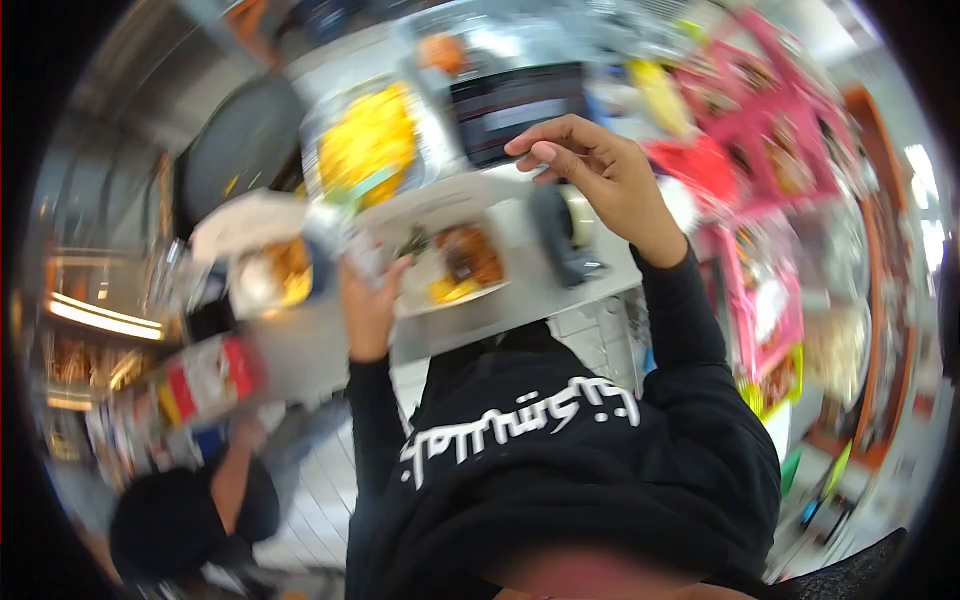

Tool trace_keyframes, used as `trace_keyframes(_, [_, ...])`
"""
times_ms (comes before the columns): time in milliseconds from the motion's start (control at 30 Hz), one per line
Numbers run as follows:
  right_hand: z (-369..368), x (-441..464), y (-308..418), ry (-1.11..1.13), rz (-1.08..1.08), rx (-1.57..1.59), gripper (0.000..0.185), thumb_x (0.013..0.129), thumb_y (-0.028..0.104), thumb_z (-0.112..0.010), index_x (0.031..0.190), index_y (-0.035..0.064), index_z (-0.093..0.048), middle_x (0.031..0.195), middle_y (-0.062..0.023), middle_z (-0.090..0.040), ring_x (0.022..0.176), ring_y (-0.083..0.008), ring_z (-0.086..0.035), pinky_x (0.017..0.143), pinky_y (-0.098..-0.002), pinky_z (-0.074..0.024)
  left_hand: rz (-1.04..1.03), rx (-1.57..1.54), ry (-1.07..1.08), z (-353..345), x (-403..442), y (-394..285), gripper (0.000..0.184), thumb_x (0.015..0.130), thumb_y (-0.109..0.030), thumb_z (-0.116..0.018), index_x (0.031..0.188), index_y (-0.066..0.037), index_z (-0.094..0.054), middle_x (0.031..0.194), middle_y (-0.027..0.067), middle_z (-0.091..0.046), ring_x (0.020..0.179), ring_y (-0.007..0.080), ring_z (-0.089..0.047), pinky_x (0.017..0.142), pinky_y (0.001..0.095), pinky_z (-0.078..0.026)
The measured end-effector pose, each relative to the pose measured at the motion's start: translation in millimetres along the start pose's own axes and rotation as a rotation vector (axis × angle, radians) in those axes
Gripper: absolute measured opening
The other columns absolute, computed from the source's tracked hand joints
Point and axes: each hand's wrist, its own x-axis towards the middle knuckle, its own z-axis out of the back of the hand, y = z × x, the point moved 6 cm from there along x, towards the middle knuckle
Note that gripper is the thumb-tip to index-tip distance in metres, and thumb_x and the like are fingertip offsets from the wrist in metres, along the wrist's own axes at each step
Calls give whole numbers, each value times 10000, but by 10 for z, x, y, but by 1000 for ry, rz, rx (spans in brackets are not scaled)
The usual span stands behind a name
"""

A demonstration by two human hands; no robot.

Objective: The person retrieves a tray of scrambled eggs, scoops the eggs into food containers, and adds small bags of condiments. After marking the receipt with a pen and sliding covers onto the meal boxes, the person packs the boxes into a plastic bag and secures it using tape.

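Note:
My left hand (370,300) is at the left edge of an open food box (465,295), with a blurred whitish thing at its fingers that I cannot make out. In the box lie brown saucy pieces (470,255), something yellow and a bit of green; its lid stands up at the back. My right hand (590,165) hovers above the counter, right of the box and in front of a dark screen (515,110). Its thumb and fingertips are pinched close together, and whatever may be between them is too small to tell.
Behind the box a metal tray (425,150) holds yellow food (370,140). A second open food box (270,285) and a large dark pan (245,150) are at the left. Pink baskets (760,150) stand at the right. A co-worker (180,520) is at the lower left.

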Motion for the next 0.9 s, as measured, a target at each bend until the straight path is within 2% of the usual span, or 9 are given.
trace_keyframes(67, [848,-463,-37,-362,24,16,185,934,170,-548,969,3,-620,1004,-37,-662,889,-110,-617,774,-255,-503,0,-173,-12,-139,46,-72,409,829,-140,-693,1162,2,-503,1098,114,-550,953,200,-569,693,272,-507])
trace_keyframes(233, [3243,-2052,65,-1106,235,-553,271,955,160,-489,790,-8,-622,929,-95,-690,774,-108,-609,709,-235,-473,11,-143,24,-367,144,-302,329,904,-154,-590,1165,25,-501,1097,89,-573,817,136,-605,545,230,-471])
trace_keyframes(367, [5236,-3509,-425,-1591,-236,-1176,182,854,201,-578,893,49,-671,895,-170,-678,849,-300,-656,754,-376,-497,38,-133,-94,-520,122,-511,317,909,-120,-559,1183,18,-477,1118,90,-562,777,134,-601,518,224,-448])
trace_keyframes(467, [6498,-4239,-1146,-1348,-660,-1355,252,817,282,-586,924,78,-688,903,-156,-681,874,-343,-644,779,-426,-491,74,-54,-161,-537,96,-435,337,908,-141,-559,1197,4,-468,1144,82,-555,754,126,-594,506,224,-438])
trace_keyframes(600, [7608,-4771,-2018,-534,-952,-1352,454,874,412,-475,1029,35,-674,1011,-222,-646,940,-377,-617,859,-436,-462,178,96,-306,-473,-117,-211,364,907,-256,-577,1169,-13,-505,1007,58,-601,688,102,-577,481,215,-409])
trace_keyframes(667, [7908,-4919,-2253,-274,-967,-1456,404,836,340,-511,1101,57,-623,1083,-206,-626,1019,-371,-585,877,-455,-447,347,261,-288,-396,-281,-247,317,897,-206,-579,1132,2,-528,1012,83,-597,779,133,-600,542,262,-479])
trace_keyframes(733, [7886,-4919,-2334,152,-1091,-1519,366,848,268,-501,1137,60,-581,1080,-219,-617,1018,-377,-578,857,-479,-445,203,215,-372,-250,-446,158,317,885,-189,-592,1125,7,-523,1014,104,-591,790,161,-606,589,275,-520])
trace_keyframes(833, [7701,-4840,-2004,87,-731,-1605,309,852,157,-446,1097,72,-615,1043,-184,-634,998,-337,-582,874,-444,-444,376,237,-436,-229,-745,351,285,862,-146,-604,1087,5,-514,951,104,-580,771,179,-609,602,280,-535])
trace_keyframes(900, [8051,-5331,-1948,-270,-946,-1695,299,870,157,-447,1101,75,-619,1061,-132,-636,1038,-279,-578,908,-387,-432,460,248,-443,-219,-924,314,254,854,-126,-602,1060,-11,-509,900,81,-573,687,160,-611,540,269,-511])
